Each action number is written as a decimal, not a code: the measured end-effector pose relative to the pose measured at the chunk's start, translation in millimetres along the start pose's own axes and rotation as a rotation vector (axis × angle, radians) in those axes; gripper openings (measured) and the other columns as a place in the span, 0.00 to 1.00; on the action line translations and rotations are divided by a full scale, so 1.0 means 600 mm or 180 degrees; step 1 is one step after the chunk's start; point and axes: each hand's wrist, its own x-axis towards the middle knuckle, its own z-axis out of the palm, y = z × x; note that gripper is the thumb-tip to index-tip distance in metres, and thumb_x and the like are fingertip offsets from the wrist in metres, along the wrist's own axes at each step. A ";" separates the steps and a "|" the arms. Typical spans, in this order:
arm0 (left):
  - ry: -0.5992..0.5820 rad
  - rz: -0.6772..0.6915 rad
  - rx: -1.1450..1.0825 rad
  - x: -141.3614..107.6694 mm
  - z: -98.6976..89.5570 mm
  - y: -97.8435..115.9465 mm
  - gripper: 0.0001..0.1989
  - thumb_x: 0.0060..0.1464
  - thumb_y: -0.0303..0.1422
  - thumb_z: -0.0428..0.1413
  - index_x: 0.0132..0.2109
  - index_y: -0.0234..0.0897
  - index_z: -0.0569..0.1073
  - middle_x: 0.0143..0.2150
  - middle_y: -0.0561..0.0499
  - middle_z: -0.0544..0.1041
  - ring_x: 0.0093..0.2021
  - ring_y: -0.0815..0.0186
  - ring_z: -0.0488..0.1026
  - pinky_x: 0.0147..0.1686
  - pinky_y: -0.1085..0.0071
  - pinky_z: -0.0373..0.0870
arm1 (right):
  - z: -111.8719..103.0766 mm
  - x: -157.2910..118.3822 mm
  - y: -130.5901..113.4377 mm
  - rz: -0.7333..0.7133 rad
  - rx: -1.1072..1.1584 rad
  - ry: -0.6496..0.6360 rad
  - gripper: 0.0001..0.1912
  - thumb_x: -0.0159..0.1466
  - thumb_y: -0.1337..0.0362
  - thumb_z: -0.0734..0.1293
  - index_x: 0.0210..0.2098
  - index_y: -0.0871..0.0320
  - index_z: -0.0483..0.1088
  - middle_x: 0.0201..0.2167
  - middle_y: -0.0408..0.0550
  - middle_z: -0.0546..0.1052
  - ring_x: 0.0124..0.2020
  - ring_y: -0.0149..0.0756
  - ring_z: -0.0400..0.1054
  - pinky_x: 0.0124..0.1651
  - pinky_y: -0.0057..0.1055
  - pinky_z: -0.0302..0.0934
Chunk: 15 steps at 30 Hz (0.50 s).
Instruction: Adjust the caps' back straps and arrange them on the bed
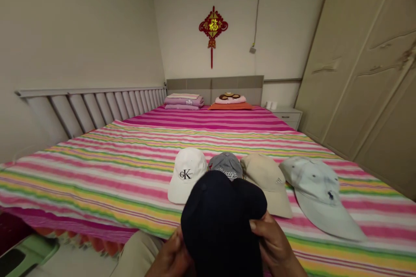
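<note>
Both my hands hold a dark navy baseball cap (221,220) in front of me, above the near edge of the bed. My left hand (173,253) grips its lower left side, with the fingers partly hidden behind it. At the right edge, my right hand (271,238) pinches the cap between thumb and fingers. Just beyond it, several caps lie in a row: a white cap (188,169) with black letters, a grey cap (225,164) partly covered by the navy one, a beige cap (266,179) and a pale blue cap (320,194) with a small dark logo.
The caps lie on a striped bedspread (130,156). Folded purple bedding (183,101) and a pink and orange stack (230,101) sit by the headboard (237,86). A radiator (107,110) runs along the left wall; a wardrobe (351,78) stands right. A green stool (35,251) is lower left.
</note>
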 end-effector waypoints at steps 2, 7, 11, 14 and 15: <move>-0.0239 -0.0123 -0.0126 0.021 0.033 0.033 0.10 0.37 0.40 0.61 0.29 0.40 0.76 0.26 0.53 0.78 0.31 0.63 0.75 0.38 0.67 0.70 | -0.005 -0.007 0.002 -0.0009 0.0056 0.0087 0.22 0.42 0.68 0.69 0.38 0.55 0.70 0.34 0.49 0.79 0.39 0.49 0.71 0.44 0.46 0.62; -0.0312 -0.0073 -0.0127 0.060 0.100 0.076 0.13 0.33 0.37 0.63 0.32 0.41 0.76 0.28 0.55 0.78 0.34 0.62 0.75 0.50 0.61 0.62 | -0.034 -0.019 -0.001 -0.0334 -0.0025 0.0155 0.20 0.41 0.65 0.69 0.36 0.53 0.72 0.33 0.49 0.79 0.37 0.51 0.72 0.41 0.49 0.64; -0.0162 -0.0190 -0.0220 0.065 0.094 0.068 0.13 0.33 0.38 0.63 0.32 0.41 0.77 0.29 0.55 0.79 0.33 0.62 0.75 0.52 0.59 0.59 | -0.058 -0.030 -0.004 -0.0516 -0.0051 0.0432 0.13 0.44 0.53 0.70 0.29 0.51 0.74 0.30 0.49 0.79 0.31 0.49 0.73 0.37 0.48 0.66; -0.0181 -0.0226 -0.0396 0.063 0.077 0.064 0.06 0.38 0.33 0.61 0.28 0.40 0.77 0.27 0.55 0.79 0.31 0.65 0.76 0.50 0.62 0.63 | -0.059 -0.038 -0.002 -0.0449 0.0090 0.0847 0.17 0.43 0.56 0.73 0.32 0.52 0.74 0.33 0.50 0.79 0.33 0.49 0.73 0.40 0.47 0.66; -0.0285 -0.0221 -0.0456 0.063 0.075 0.065 0.05 0.40 0.32 0.60 0.29 0.39 0.77 0.28 0.55 0.79 0.31 0.65 0.76 0.50 0.63 0.64 | -0.056 -0.040 -0.001 -0.0430 0.0159 0.0971 0.18 0.43 0.57 0.73 0.34 0.53 0.74 0.34 0.51 0.79 0.35 0.49 0.72 0.42 0.47 0.64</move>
